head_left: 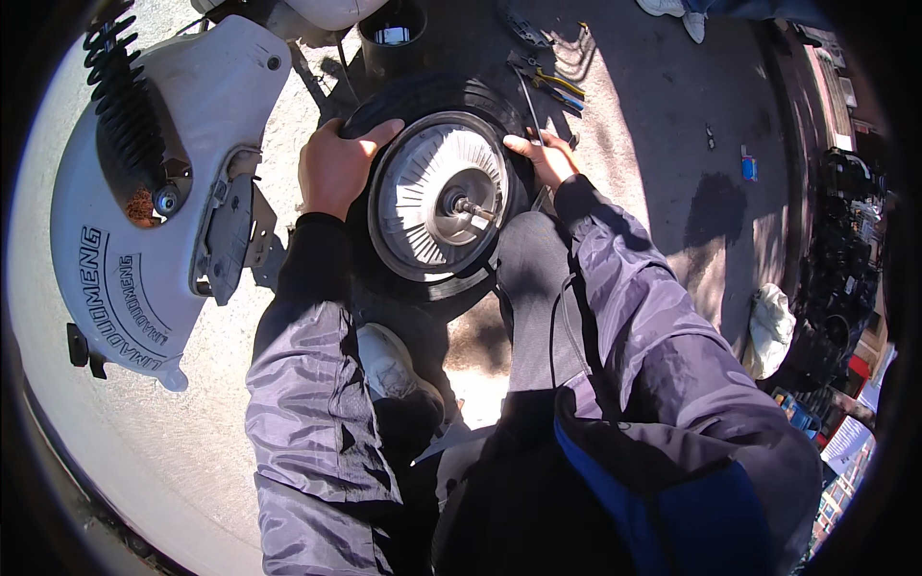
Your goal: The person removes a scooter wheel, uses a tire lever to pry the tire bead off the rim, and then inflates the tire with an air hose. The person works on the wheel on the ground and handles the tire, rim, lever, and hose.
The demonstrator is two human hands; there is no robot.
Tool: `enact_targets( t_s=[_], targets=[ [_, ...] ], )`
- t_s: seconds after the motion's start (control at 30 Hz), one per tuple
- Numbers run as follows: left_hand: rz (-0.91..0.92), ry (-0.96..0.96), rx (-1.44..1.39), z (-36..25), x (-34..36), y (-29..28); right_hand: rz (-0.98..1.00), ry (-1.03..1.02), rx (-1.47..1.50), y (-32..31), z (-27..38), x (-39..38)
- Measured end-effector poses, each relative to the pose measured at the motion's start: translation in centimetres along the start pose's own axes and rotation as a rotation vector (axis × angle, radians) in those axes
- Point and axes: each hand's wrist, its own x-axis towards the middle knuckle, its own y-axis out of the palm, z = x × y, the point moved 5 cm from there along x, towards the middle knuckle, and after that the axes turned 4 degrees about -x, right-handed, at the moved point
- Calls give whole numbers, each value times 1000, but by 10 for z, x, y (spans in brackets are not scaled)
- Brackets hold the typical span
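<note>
A hub-motor wheel stands between my legs, with a silver, ribbed hub (437, 197), an axle (475, 208) jutting from its middle and a black tyre (447, 93) around the rim. My left hand (336, 168) grips the tyre's upper left side, its thumb stretched over the sidewall. On the upper right side, my right hand (547, 158) holds the tyre with the thumb toward the rim; its other fingers are partly hidden. A thin rod or cable (527, 101) runs up from beside the right hand; I cannot tell whether that hand holds it too.
At left lies a white scooter body panel (125, 259) with a black spring shock absorber (125, 96). Yellow-handled pliers (560, 84) and other tools lie beyond the wheel. A blue item (749, 165) and a white cloth (770, 331) are at right. Another person's shoes (677, 12) show at the top.
</note>
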Motion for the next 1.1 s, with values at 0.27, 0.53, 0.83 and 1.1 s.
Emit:
enact_targets(
  t_s=[0.27,0.53,0.83,1.1],
  targets=[
    [-178,86,40,-1,-15,-13,-56,5,-16,2,47,-34],
    [-283,-17,-113,53,-44,-15,29,-167,-125,20,74,-3],
    [-331,-1,-341,88,-74,-9,-31,-279,-26,-28,42,-5],
    [-457,-77,-568,121,-91,-7,157,144,36,-47,-29,-26]
  ],
)
